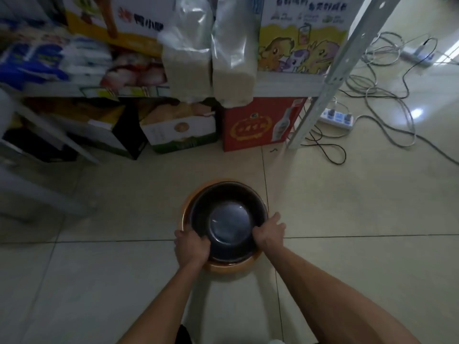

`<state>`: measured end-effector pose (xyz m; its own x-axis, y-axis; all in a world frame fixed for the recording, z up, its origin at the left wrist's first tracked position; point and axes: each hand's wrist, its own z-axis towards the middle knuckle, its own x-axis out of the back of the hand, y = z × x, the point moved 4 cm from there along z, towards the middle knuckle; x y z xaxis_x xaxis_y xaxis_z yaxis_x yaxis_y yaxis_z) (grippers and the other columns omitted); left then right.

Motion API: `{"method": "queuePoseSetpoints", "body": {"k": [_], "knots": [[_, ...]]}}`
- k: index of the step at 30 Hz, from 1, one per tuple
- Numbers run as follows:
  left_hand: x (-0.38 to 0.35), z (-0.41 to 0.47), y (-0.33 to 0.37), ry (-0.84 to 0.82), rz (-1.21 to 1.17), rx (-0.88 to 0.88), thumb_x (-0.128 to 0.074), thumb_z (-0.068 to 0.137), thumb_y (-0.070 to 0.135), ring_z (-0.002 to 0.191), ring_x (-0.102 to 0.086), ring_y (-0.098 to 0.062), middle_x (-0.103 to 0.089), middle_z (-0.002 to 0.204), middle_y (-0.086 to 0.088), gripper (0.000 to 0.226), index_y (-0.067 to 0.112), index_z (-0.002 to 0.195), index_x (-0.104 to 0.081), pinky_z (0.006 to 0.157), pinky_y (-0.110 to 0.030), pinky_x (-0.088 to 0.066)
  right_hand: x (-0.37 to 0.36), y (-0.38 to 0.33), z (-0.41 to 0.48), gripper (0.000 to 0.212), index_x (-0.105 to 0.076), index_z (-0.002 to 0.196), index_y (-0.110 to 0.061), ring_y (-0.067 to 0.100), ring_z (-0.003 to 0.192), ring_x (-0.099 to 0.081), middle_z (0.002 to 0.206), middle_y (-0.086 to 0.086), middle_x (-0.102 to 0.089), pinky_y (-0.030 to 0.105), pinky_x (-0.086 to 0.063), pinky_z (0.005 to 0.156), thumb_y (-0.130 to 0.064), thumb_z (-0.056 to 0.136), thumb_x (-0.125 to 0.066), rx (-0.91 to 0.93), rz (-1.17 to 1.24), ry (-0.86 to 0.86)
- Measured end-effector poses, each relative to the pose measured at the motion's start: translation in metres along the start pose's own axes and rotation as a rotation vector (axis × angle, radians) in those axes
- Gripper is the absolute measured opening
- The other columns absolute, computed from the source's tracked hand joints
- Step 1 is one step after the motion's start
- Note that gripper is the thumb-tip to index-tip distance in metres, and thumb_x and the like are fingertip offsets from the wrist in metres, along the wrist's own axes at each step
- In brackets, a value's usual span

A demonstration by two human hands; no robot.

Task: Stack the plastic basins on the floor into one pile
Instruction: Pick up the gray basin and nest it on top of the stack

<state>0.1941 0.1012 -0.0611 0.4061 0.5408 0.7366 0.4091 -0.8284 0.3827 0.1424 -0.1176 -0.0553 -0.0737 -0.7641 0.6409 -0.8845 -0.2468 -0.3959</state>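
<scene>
This looks like a shop's stockroom or storage corner: a metal shelf rack (330,78) carries printed cartons (300,33) and wrapped packs of goods (82,60), more boxes (258,125) stand under it on the tiled floor (347,219), and power strips (337,117) with loose cables (387,95) lie beside it.

Red carton (260,122) under a shelf rack (330,78) — power strip (337,118) and cables (387,100) beside it.
</scene>
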Motion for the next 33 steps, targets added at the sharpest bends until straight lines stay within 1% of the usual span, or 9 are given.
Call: {"method": "queuePoseSetpoints", "body": {"k": [4, 9, 13, 17, 22, 24, 27, 30, 33], "knots": [[-0.019, 0.003, 0.01, 0.047, 0.143, -0.048, -0.066, 0.086, 0.034, 0.14, -0.036, -0.04, -0.021, 0.158, -0.021, 0.091, 0.005, 0.157, -0.017, 0.11, -0.053, -0.037, -0.015, 0.015, 0.012, 0.098, 0.002, 0.161, -0.016, 0.041, 0.141, -0.035, 0.155, 0.024, -0.027, 0.052, -0.038, 0.114, -0.034, 0.091, -0.064, -0.007, -0.316, -0.121], [-0.028, 0.026, 0.013, 0.092, 0.099, 0.048, -0.073, 0.083, 0.025, 0.143, -0.033, -0.043, -0.02, 0.159, -0.027, 0.097, -0.006, 0.155, -0.016, 0.116, -0.05, -0.035, -0.035, 0.019, 0.024, 0.093, 0.023, 0.157, -0.032, 0.041, 0.122, -0.059, 0.137, 0.025, -0.053, 0.053, -0.051, 0.1, -0.036, 0.101, -0.051, -0.098, 0.064, -0.216], [-0.025, 0.049, 0.007, 0.173, 0.148, 0.131, -0.077, 0.08, 0.028, 0.137, -0.037, -0.041, -0.034, 0.151, -0.024, 0.092, -0.001, 0.151, -0.026, 0.109, -0.051, -0.037, -0.045, 0.034, 0.037, 0.083, -0.003, 0.153, -0.039, 0.038, 0.109, -0.066, 0.119, 0.015, -0.06, 0.054, -0.056, 0.096, -0.024, 0.095, -0.061, -0.085, 0.133, -0.153], [-0.015, 0.068, -0.011, 0.123, 0.134, 0.257, -0.072, 0.078, 0.03, 0.132, -0.041, -0.04, -0.045, 0.143, -0.02, 0.071, 0.008, 0.138, -0.044, 0.104, -0.05, -0.038, -0.037, 0.035, 0.04, 0.053, -0.032, 0.124, -0.028, 0.038, 0.107, -0.064, 0.118, 0.016, -0.059, 0.055, -0.057, 0.093, -0.013, 0.088, -0.067, -0.136, 0.125, -0.125], [0.01, 0.071, -0.045, -0.212, -0.046, 0.359, -0.075, 0.058, 0.033, 0.12, -0.058, -0.042, -0.065, 0.125, -0.021, 0.068, 0.008, 0.12, -0.065, 0.1, -0.046, -0.051, -0.004, 0.029, -0.01, 0.04, -0.037, 0.117, -0.022, 0.031, 0.094, -0.063, 0.103, 0.011, -0.057, 0.05, -0.058, 0.09, -0.013, 0.091, -0.066, -0.182, 0.124, -0.107], [0.02, 0.053, -0.049, -0.262, -0.22, 0.404, -0.073, 0.055, 0.019, 0.109, -0.067, -0.044, -0.068, 0.118, -0.029, 0.067, -0.001, 0.118, -0.061, 0.075, -0.044, -0.061, 0.015, 0.02, -0.036, 0.038, -0.038, 0.119, -0.019, 0.027, 0.09, -0.059, 0.099, 0.008, -0.054, 0.045, -0.057, 0.089, -0.014, 0.093, -0.065, -0.189, 0.113, -0.132], [0.075, 0.004, -0.022, -0.289, -0.32, 0.386, -0.075, 0.063, 0.011, 0.095, -0.071, -0.043, -0.068, 0.112, -0.029, 0.062, -0.004, 0.119, -0.055, 0.049, -0.026, -0.049, 0.057, -0.01, -0.076, 0.041, -0.039, 0.123, -0.017, 0.026, 0.089, -0.06, 0.104, 0.01, -0.055, 0.042, -0.057, 0.086, -0.01, 0.093, -0.064, -0.157, 0.101, -0.146], [0.146, -0.04, 0.026, -0.276, -0.356, 0.308, -0.08, 0.068, 0.013, 0.077, -0.067, -0.033, -0.067, 0.102, -0.021, 0.058, 0.001, 0.117, -0.05, 0.049, -0.028, -0.049, 0.115, -0.051, -0.119, 0.04, -0.039, 0.123, -0.016, 0.019, 0.078, -0.056, 0.103, 0.009, -0.054, 0.038, -0.053, 0.081, -0.01, 0.093, -0.064, -0.108, 0.067, -0.141], [0.218, -0.08, 0.076, -0.247, -0.419, 0.263, -0.085, 0.067, 0.017, 0.081, -0.07, -0.032, -0.071, 0.096, -0.017, 0.052, 0.002, 0.109, -0.059, 0.059, -0.034, -0.057, 0.182, -0.101, -0.165, 0.039, -0.047, 0.127, -0.011, 0.028, 0.088, -0.058, 0.108, 0.013, -0.057, 0.039, -0.055, 0.081, -0.013, 0.091, -0.063, -0.08, 0.063, -0.101]]}}
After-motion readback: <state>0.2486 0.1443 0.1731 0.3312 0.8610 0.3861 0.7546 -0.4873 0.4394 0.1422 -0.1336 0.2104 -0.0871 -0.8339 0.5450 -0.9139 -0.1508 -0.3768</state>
